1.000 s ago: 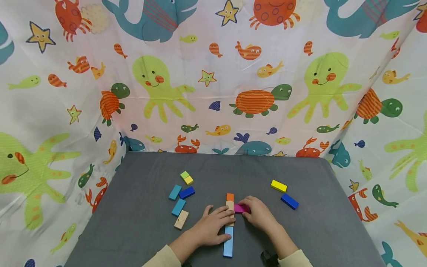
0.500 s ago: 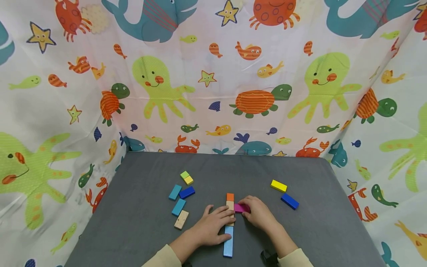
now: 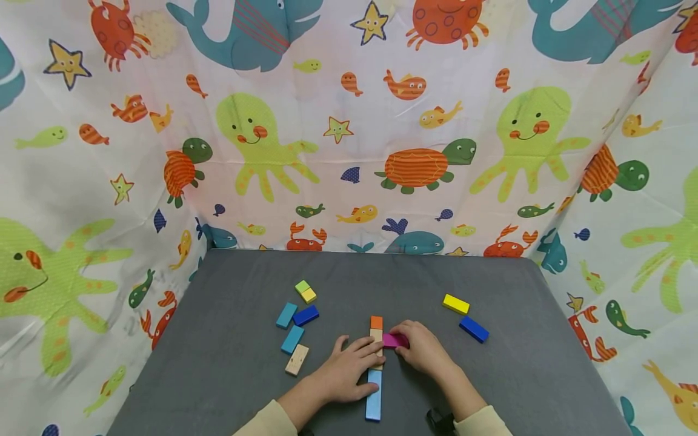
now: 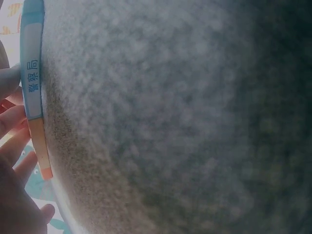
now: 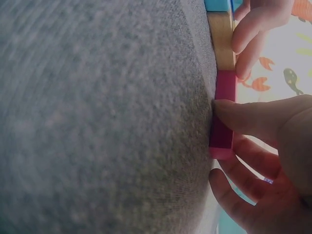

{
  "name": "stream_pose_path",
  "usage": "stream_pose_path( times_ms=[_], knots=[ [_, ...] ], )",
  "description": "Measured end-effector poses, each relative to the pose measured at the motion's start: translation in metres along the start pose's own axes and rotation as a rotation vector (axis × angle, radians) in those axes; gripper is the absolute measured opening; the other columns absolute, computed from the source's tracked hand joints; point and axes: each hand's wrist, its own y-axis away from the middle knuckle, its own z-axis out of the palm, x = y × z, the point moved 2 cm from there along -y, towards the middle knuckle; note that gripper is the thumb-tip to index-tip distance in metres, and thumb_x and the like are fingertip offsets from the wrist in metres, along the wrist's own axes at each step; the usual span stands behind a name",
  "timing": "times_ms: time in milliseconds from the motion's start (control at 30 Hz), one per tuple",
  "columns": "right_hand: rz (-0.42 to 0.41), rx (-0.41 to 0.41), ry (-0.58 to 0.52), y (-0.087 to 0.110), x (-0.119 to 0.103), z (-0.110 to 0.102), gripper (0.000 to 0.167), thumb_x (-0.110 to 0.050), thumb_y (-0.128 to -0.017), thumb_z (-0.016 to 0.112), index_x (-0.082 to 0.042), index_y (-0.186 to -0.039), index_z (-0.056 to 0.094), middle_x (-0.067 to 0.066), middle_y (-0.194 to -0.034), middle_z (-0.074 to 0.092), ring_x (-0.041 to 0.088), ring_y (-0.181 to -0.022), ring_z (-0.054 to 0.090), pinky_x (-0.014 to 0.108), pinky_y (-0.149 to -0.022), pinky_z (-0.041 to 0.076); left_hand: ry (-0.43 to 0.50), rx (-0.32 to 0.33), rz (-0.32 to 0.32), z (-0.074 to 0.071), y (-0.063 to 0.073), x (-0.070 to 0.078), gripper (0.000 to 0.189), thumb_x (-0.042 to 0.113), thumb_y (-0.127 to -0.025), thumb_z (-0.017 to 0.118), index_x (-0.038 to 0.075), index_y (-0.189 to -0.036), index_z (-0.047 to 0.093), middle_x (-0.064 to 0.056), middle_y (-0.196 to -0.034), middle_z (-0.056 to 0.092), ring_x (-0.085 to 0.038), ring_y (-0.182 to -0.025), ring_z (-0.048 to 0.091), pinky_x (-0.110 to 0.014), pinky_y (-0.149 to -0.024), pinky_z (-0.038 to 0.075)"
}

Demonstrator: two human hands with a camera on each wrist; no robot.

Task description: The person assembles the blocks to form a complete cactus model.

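The magenta block (image 3: 394, 341) looks smooth and painted, the tan block (image 5: 222, 41) bare wood, the cloth-covered table (image 3: 229, 327) matt and rough.

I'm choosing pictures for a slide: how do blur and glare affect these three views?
Head view: left hand and right hand look fairly clear, no strong glare; left wrist view: the table is blurred, darkening toward the right edge; right wrist view: the magenta block has fairly distinct edges, the curtain behind looks washed out.
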Motion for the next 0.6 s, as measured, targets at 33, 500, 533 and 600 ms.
stream_pose_path(
  times_ms=[33, 500, 533, 600],
  knots=[
    [0.004, -0.003, -0.004, 0.0, 0.0, 0.0, 0.032, -0.012, -0.084, 0.081, -0.014, -0.115, 0.073, 0.001, -0.111, 0.068, 0.019, -0.099, 0.058, 0.048, -0.093, 0.052, 0.001, 0.001, -0.001, 0.0, 0.0, 0.0, 0.056, 0.052, -0.099, 0.057, 0.031, -0.15, 0.048, 0.009, -0.166, 0.028, -0.019, -0.154, 0.021, -0.07, -0.112, 0.019],
    [-0.001, -0.063, -0.126, -0.003, 0.011, -0.01, 0.038, -0.018, -0.086, 0.081, -0.015, -0.123, 0.07, 0.001, -0.119, 0.067, 0.02, -0.105, 0.06, 0.049, -0.097, 0.051, -0.015, -0.014, -0.004, 0.0, -0.003, -0.003, 0.055, 0.055, -0.097, 0.058, 0.034, -0.148, 0.05, 0.012, -0.165, 0.029, -0.018, -0.153, 0.021, -0.071, -0.112, 0.019],
    [0.002, -0.05, -0.139, -0.002, 0.012, -0.013, 0.039, -0.019, -0.087, 0.08, -0.015, -0.124, 0.07, 0.0, -0.12, 0.066, 0.021, -0.107, 0.061, 0.049, -0.098, 0.051, -0.018, -0.015, -0.004, 0.0, -0.003, -0.003, 0.055, 0.056, -0.097, 0.058, 0.034, -0.147, 0.05, 0.012, -0.165, 0.029, -0.018, -0.153, 0.022, -0.071, -0.112, 0.019],
    [0.018, -0.008, -0.152, -0.001, 0.016, -0.019, 0.039, -0.018, -0.087, 0.08, -0.015, -0.125, 0.07, 0.001, -0.122, 0.067, 0.022, -0.111, 0.062, 0.051, -0.1, 0.051, -0.025, -0.017, -0.008, 0.001, -0.004, -0.004, 0.055, 0.056, -0.097, 0.058, 0.035, -0.147, 0.051, 0.012, -0.165, 0.029, -0.018, -0.153, 0.022, -0.071, -0.112, 0.019]
  ],
)
